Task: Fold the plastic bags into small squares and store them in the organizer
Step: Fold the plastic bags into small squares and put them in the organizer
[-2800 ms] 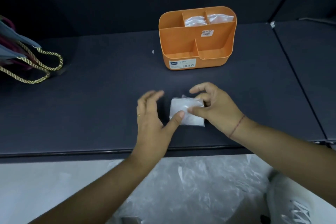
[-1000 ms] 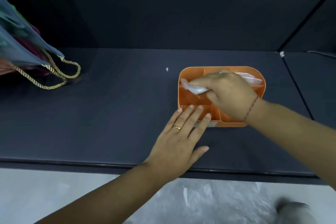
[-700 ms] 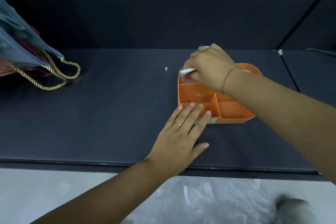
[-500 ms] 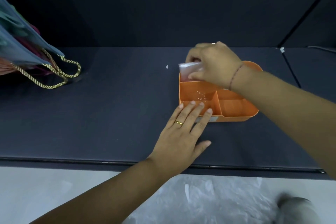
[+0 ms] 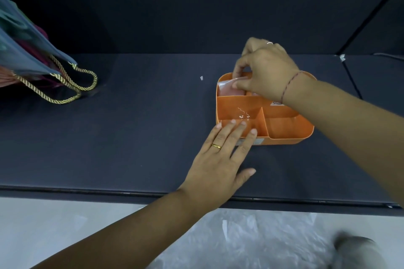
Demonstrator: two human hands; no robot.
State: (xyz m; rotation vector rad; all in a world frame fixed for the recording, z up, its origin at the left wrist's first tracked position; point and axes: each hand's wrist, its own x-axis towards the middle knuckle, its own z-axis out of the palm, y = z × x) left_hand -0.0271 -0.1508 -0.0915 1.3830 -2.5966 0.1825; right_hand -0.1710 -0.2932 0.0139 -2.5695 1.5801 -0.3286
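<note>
Plastic bag, clear and folded to a small square, stands on edge in the back-left compartment of the orange plastic organizer on the dark table. The right hand reaches over the organizer's back half. Its fingers curl down behind the plastic bag and its thumb is in front, pinching the top edge. The left hand lies flat on the table, fingers straight and slightly spread, their tips against the organizer's front-left wall, holding nothing. Half a second ago the square poked higher above the rim; now it sits lower, mostly inside the compartment, and the left hand has not shifted. A grey gift bag with gold rope handles stands far left.
</note>
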